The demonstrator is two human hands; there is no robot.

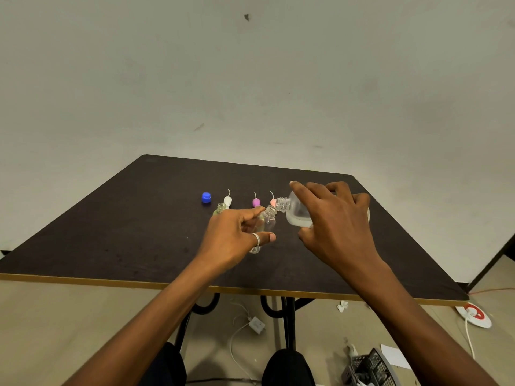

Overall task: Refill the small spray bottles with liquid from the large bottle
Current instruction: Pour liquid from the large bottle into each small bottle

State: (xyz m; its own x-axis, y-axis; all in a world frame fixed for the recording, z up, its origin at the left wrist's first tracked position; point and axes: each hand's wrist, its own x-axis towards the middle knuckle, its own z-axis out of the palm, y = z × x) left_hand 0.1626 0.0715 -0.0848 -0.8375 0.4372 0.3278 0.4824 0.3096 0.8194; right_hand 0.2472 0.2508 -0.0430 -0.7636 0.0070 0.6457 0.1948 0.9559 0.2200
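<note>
A person sat at a dark table by a pale wall. The left hand held a clear small bottle near the middle of the table. Its fingers and thumb were curled round the bottle. A ring showed on that hand. The small bottle had no top on, and it leaned a little to the right. Its bottom peeked out under the thumb, low by the table. I could not tell if it touched the table.

The right hand gripped the big bottle from above, with its fingers wrapped over it. The big bottle was tipped on its side, and its open mouth pointed left. That mouth was right at the mouth of the small bottle, touching it or almost. Some clear liquid lay in the low side of the big bottle. I could not tell if any was pouring.

Behind the hands, a row of things sat on the table. A blue cap was at the left end. Next to it lay a white top with a thin tube sticking up. Just in front of that stood an open green bottle, partly hidden by the left hand. Then came a purple top and a pink top, each with a thin tube. The pink top was just behind the big bottle's mouth.

On the floor under the table lay a white cable, a dark basket and a paper.
</note>
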